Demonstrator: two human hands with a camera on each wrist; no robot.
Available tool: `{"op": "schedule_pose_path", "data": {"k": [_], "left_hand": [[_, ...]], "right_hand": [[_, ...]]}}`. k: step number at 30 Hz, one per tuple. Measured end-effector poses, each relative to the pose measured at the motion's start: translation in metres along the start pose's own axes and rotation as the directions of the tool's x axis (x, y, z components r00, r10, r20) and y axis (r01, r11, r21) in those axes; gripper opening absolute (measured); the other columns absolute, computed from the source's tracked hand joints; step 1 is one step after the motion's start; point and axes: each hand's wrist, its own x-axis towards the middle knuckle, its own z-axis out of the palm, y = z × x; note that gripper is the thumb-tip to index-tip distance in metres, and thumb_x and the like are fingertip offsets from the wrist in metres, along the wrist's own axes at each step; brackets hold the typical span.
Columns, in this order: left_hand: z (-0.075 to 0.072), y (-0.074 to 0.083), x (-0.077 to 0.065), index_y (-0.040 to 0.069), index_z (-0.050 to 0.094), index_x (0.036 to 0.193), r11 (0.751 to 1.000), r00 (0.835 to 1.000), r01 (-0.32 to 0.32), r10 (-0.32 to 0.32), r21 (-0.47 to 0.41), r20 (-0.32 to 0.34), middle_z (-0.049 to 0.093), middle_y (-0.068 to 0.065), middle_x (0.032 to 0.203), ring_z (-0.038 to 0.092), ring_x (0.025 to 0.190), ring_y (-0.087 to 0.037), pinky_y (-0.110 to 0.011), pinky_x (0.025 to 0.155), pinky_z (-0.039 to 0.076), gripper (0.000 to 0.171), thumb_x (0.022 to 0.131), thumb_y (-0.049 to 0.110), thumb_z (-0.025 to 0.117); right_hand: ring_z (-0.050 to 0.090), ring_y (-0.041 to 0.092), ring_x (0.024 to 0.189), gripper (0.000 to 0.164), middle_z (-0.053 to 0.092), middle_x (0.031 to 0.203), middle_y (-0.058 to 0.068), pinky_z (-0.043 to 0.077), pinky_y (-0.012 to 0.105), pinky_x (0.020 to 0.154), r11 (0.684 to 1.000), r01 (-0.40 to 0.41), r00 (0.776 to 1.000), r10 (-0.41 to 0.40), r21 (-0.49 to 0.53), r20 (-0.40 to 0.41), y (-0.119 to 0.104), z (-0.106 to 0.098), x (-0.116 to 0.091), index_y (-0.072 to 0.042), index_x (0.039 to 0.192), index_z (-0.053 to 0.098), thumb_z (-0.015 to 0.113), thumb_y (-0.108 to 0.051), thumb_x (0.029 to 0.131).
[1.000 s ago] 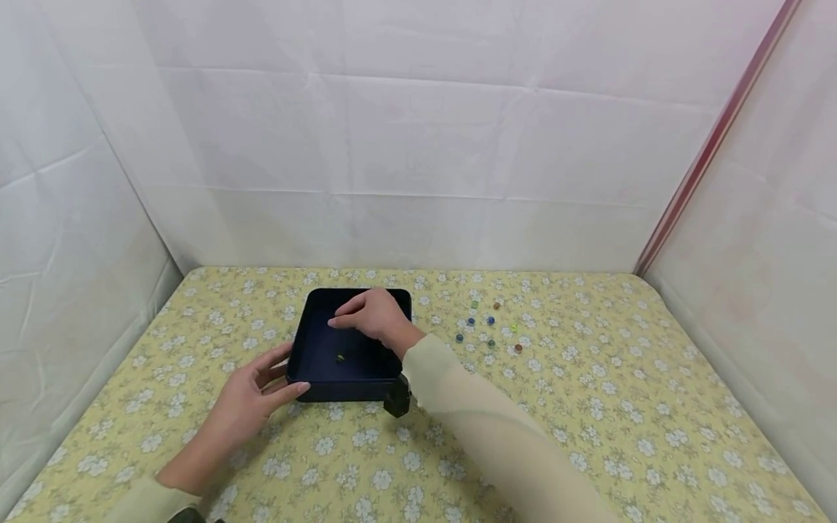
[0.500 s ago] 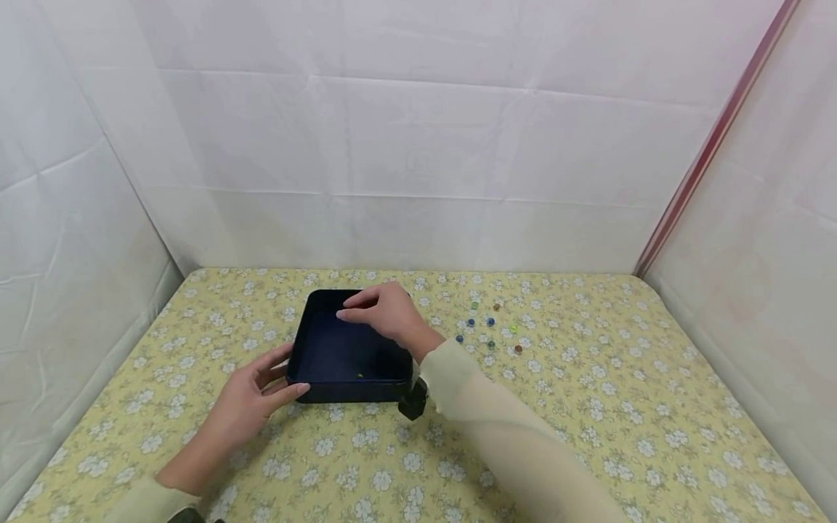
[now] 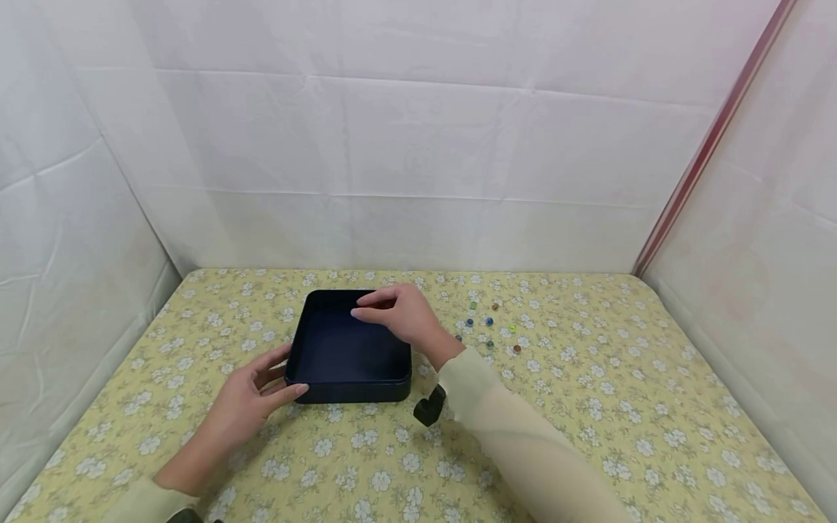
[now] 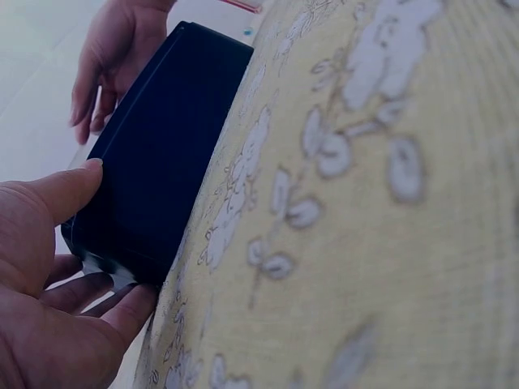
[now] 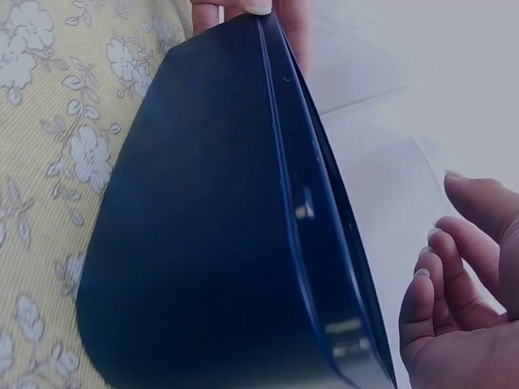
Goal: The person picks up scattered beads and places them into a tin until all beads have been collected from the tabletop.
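In the head view, a dark tray (image 3: 346,352) is set on the flowered cloth (image 3: 412,463), its near left corner gripped by the left hand (image 3: 248,396); the right hand (image 3: 407,316), loosely curved, is held above the tray's far right part, and small coloured pieces (image 3: 490,321) are scattered beyond. In the left wrist view, the tray's wall is pressed by the left thumb (image 4: 71,191). In the right wrist view, the right thumb (image 5: 482,203) is seen parted from bent fingers (image 5: 454,275).

Smooth, faintly glossy tray (image 3: 346,393)
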Motion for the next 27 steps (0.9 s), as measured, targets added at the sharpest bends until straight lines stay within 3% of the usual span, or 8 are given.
{"op": "schedule_pose_path", "data": {"k": [8,16,27], "left_hand": [[-0.001,-0.002,0.0,0.011,0.031,0.162,1.0,1.0,-0.007,0.007,0.003,0.002,0.031,-0.019,0.167,0.045,0.145,-0.043,-0.029,0.098,0.059,0.085,0.094,0.038,0.075],[-0.001,-0.001,0.0,0.01,0.031,0.162,1.0,1.0,-0.007,0.007,0.006,0.002,0.031,-0.019,0.167,0.045,0.144,-0.043,-0.029,0.098,0.059,0.085,0.094,0.038,0.075],[-0.001,0.003,-0.001,0.01,0.032,0.162,1.0,1.0,0.005,-0.005,0.007,-0.002,0.031,-0.019,0.166,0.046,0.144,-0.043,-0.03,0.098,0.059,0.086,0.094,0.038,0.076]], "right_hand": [[0.067,0.018,0.11,0.035,0.067,0.132,-0.002,0.058,0.046,0.099,0.999,0.025,0.999,-0.024,0.048,-0.023,0.008,-0.014,-0.01,-0.015,0.121,0.078,0.081,-0.033,0.091],[0.067,0.016,0.111,0.039,0.068,0.132,-0.004,0.06,0.038,0.094,0.998,0.057,0.996,-0.056,0.022,-0.074,0.019,-0.031,-0.016,-0.015,0.123,0.077,0.08,-0.037,0.091],[0.069,0.02,0.11,0.04,0.071,0.127,0.003,0.057,0.053,0.101,0.993,0.084,0.989,-0.074,0.077,-0.127,0.034,-0.053,-0.026,-0.008,0.125,0.075,0.079,-0.031,0.092]]}}
